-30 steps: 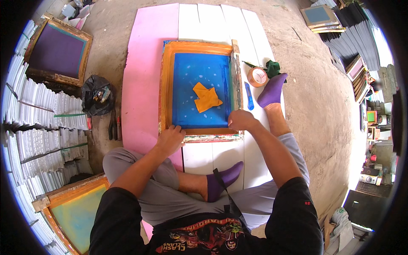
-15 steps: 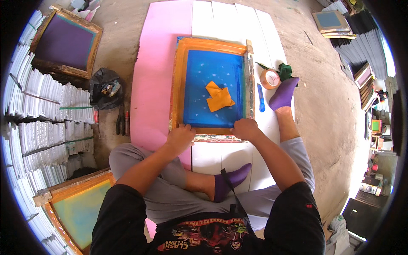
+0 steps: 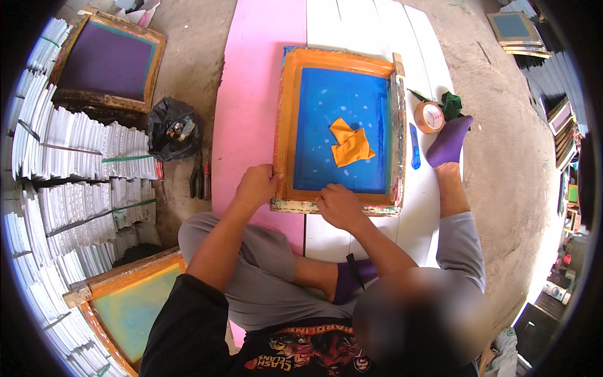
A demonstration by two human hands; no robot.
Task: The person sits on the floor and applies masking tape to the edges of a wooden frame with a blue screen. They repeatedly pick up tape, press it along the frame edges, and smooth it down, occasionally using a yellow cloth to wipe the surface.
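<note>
A screen-printing frame (image 3: 286, 125) with a wooden rim and blue mesh lies on the pink and white boards in front of me. A crumpled orange-yellow cloth (image 3: 353, 146) rests on the mesh, among several pale spots. My left hand (image 3: 256, 183) is closed on the frame's left side, close to the near corner. Over the near rail, left of its middle, my right hand (image 3: 339, 204) grips with bent fingers, and its fingertips reach the mesh edge. The undersides of both hands are hidden.
Right of the frame lie a blue cutter knife (image 3: 414, 147), a tape roll (image 3: 429, 117) and dark green cloth (image 3: 451, 105). At left are a black plastic bag (image 3: 173, 129), pliers (image 3: 196, 181), paper stacks (image 3: 75, 144) and other screens (image 3: 107, 61). A blurred patch covers the lower right.
My left hand has shifted from the near rail to the frame's left side. My right hand has slid left along the near rail. The whole view has shifted, with things appearing farther right.
</note>
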